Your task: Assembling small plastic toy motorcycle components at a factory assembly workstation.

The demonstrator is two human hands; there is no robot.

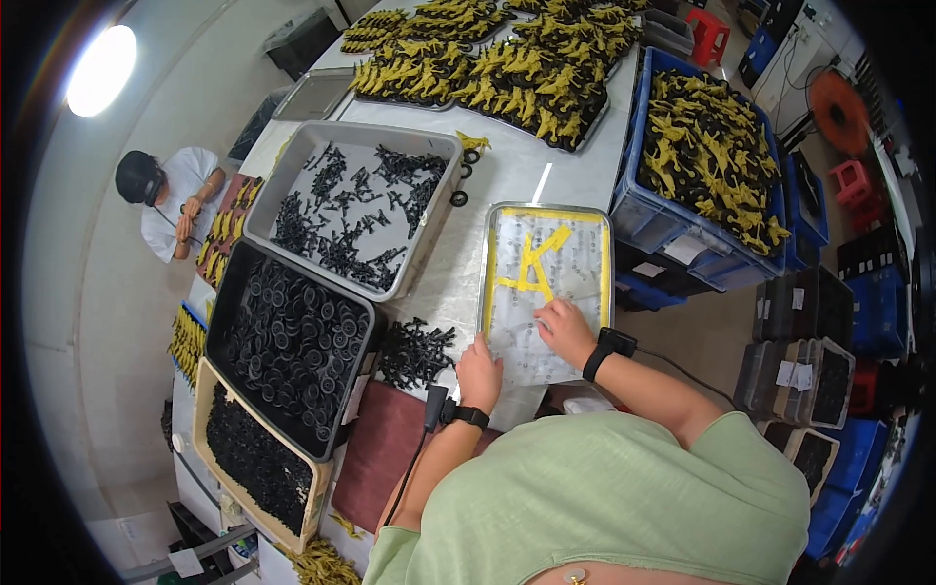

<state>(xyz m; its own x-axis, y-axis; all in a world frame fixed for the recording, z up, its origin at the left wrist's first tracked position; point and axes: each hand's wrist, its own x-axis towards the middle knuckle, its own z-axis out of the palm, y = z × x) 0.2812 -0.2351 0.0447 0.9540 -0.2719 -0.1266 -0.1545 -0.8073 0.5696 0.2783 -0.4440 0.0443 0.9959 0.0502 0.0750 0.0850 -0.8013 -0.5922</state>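
Note:
A shallow metal tray point(607, 263) with a yellow border lies on the table in front of me, lined with printed whitish paper point(577, 283). Several yellow tape-like strips point(532, 261) cross one another on the paper. My right hand point(567, 330) is over the tray, its curled fingertips together at the near end of one strip. At the tray's near left corner, my left hand point(479, 375) grips the edge with fingers and thumb. Each wrist wears a black band with a small device and cable.
Left of the tray stand a grey bin point(390, 283) of small black parts, a black bin point(369, 336) of wheels and a cream bin point(314, 507). A blue crate point(634, 210) of yellow-black pieces stands right. A person point(180, 200) works at far left.

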